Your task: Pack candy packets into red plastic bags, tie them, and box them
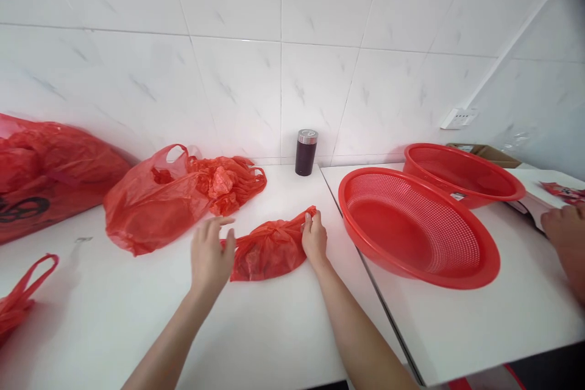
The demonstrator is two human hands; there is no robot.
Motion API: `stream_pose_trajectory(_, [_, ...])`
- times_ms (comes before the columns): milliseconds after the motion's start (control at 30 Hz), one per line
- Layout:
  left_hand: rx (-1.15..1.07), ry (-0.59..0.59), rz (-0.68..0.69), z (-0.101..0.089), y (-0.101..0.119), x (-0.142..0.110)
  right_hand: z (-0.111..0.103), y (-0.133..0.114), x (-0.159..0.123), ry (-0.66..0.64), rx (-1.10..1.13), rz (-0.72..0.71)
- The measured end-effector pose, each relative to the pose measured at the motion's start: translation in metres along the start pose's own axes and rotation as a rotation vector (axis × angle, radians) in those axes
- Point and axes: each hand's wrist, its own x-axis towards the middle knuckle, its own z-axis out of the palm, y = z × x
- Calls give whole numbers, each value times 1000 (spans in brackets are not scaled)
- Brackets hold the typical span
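A small filled red plastic bag (269, 250) lies on the white table in front of me, gathered at its top. My right hand (314, 237) is closed on the bag's right-hand end, pinching the plastic up off the table. My left hand (211, 255) is at the other end of the bag, thumb and forefinger apart, with the bag's left tip just behind the thumb. Whether the left thumb touches the plastic I cannot tell. Behind the left hand lies a larger red carrier bag (155, 210) with a heap of crumpled red bags (228, 183) beside it.
A dark tumbler (305, 153) stands by the tiled wall. To the right are a perforated red basin (393, 231) and another red basin (461, 177). Another person's hand (567, 237) is at the right edge. A big red bag (59, 170) and a bag handle (39, 271) are at left.
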Motion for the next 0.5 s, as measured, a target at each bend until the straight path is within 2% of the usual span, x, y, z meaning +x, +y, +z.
stream_pose_trajectory(67, [6,-56,140,14,23,0,-2,-1,-2,8,88,-8])
stream_pose_trajectory(133, [8,-196,229,32,42,-1,-5,-2,-4,27,167,-20])
stream_pose_trajectory(200, [-4,-326,223,46,52,1,-8,-2,-5,58,236,-26])
stream_pose_trajectory(267, [-41,-410,178,45,52,5,-11,0,-5,86,294,-20])
stream_pose_trajectory(300, [-74,-446,156,37,50,7,-11,2,-4,97,319,-13])
stream_pose_trajectory(367, [-150,-487,119,6,41,9,-10,6,-2,108,361,8])
stream_pose_trajectory(433, [-268,-486,68,-39,28,9,-7,11,1,98,387,30])
stream_pose_trajectory(500, [-449,-412,-25,-91,11,7,-3,14,3,70,396,46])
